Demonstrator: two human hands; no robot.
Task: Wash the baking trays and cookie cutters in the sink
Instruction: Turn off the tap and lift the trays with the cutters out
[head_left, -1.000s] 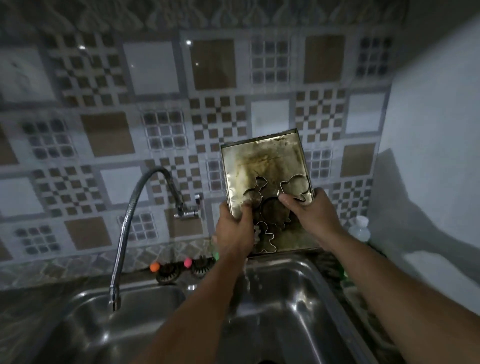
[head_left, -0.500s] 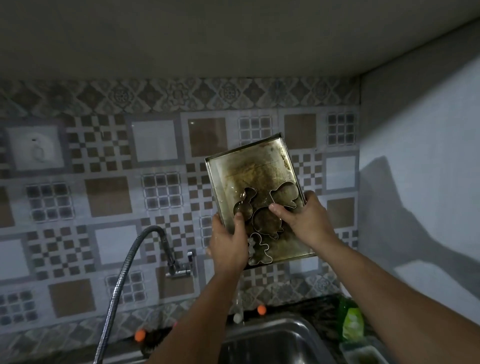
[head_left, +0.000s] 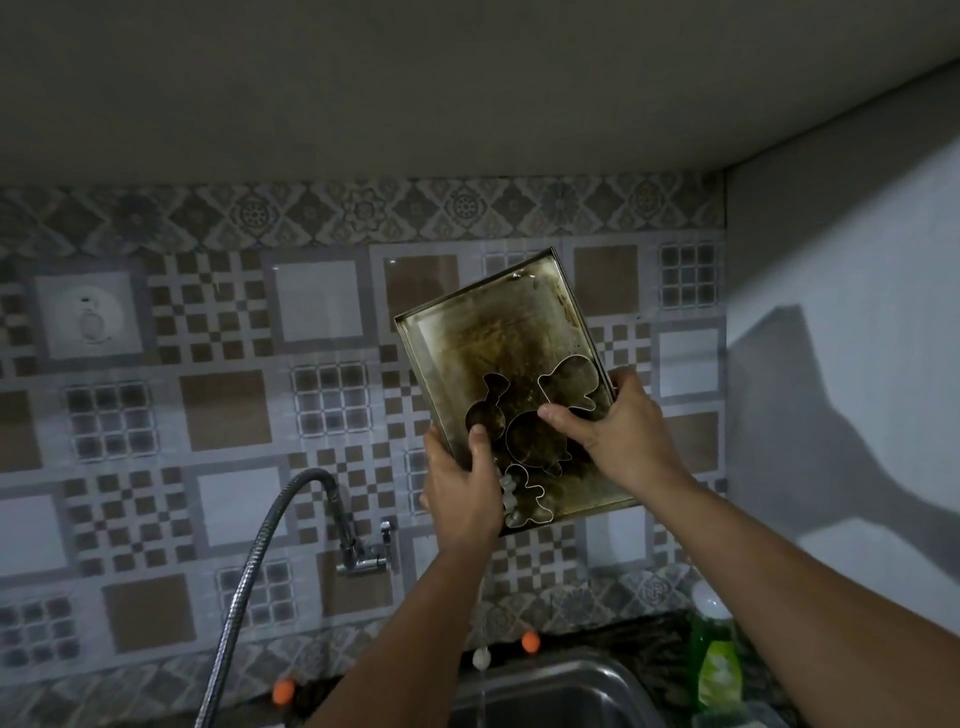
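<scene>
A stained metal baking tray (head_left: 488, 332) is held up in front of the tiled wall, tilted, its inside facing me. Several metal cookie cutters (head_left: 524, 441) lie against its lower half, one gingerbread-man shape (head_left: 527, 496) near the bottom edge. My left hand (head_left: 462, 488) grips the tray's lower left edge, thumb on a cutter. My right hand (head_left: 618, 431) grips the right edge, thumb pressing the cutters against the tray. Water trickles down from the tray toward the steel sink (head_left: 550, 696).
A flexible hose faucet (head_left: 260, 545) arches from a wall tap (head_left: 363, 556) at left. A green dish-soap bottle (head_left: 714, 660) stands at the sink's right. Small orange and white knobs (head_left: 530, 642) sit behind the sink. A white side wall closes the right.
The view has tipped upward, so the sink dropped nearly out of sight. Both hands raised the tray higher and tilted it more to the left, cutters still pinned on it.
</scene>
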